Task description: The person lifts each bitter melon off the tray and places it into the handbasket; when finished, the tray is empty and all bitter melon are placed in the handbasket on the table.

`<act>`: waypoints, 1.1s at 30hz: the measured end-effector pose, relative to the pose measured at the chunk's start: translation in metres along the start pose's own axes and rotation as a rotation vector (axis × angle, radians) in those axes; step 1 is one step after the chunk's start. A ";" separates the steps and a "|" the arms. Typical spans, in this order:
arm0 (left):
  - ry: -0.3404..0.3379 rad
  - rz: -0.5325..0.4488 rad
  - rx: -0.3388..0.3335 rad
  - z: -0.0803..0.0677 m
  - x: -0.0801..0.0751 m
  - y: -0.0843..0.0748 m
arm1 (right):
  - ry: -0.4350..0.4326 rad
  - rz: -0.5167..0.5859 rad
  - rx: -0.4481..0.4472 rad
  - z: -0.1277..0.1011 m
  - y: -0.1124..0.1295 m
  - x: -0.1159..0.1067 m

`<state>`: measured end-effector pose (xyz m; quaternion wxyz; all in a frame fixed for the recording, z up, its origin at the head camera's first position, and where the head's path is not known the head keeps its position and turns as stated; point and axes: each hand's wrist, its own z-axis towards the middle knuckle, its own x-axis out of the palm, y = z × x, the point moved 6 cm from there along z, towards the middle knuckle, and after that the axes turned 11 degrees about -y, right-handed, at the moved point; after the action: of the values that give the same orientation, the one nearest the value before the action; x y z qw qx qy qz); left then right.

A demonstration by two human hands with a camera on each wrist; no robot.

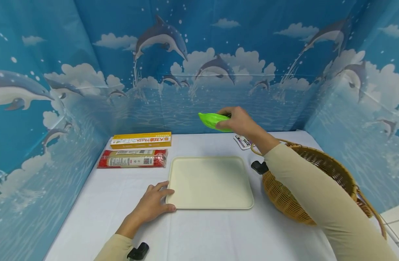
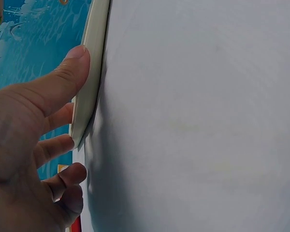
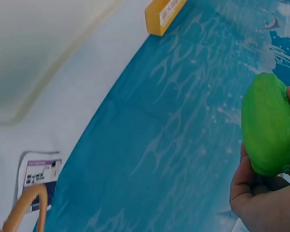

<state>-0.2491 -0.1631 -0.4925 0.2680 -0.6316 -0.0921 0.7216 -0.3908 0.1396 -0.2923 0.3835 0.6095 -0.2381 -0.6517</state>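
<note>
Step in hand: the right hand (image 1: 240, 121) holds a green object (image 1: 213, 120) in the air above the far edge of the tray (image 1: 210, 182), so it seems to be on its way to the tray.
Doing it well: I judge it best to lower the green object level over the tray's middle, well inside the rim, and let go only once it rests flat; the wicker basket (image 1: 311, 181) just right of the tray leaves the arm little room to swing.
Right hand: fingers curled round the green object (image 3: 267, 128), thumb beneath it, forearm reaching out over the basket.
Left hand (image 1: 152, 204): flat on the worktop (image 1: 202, 232), thumb (image 2: 63, 79) pressed against the tray's near left corner, fingers relaxed, holding nothing.
Beyond: a yellow box (image 1: 141, 140) and a red packet (image 1: 133, 158) lie left of the tray.
</note>
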 end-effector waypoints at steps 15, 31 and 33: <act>0.003 0.000 -0.001 -0.001 -0.001 -0.003 | -0.082 0.032 0.118 -0.040 -0.043 -0.095; 0.014 0.004 -0.017 0.001 0.002 0.000 | -0.145 -0.003 0.149 -0.081 -0.077 -0.138; 0.013 0.002 -0.016 0.001 0.002 0.000 | -0.147 -0.021 0.149 -0.085 -0.081 -0.142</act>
<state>-0.2506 -0.1620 -0.4941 0.2628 -0.6386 -0.0955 0.7169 -0.3300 0.3137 -0.2808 0.3117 0.5892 -0.3069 -0.6794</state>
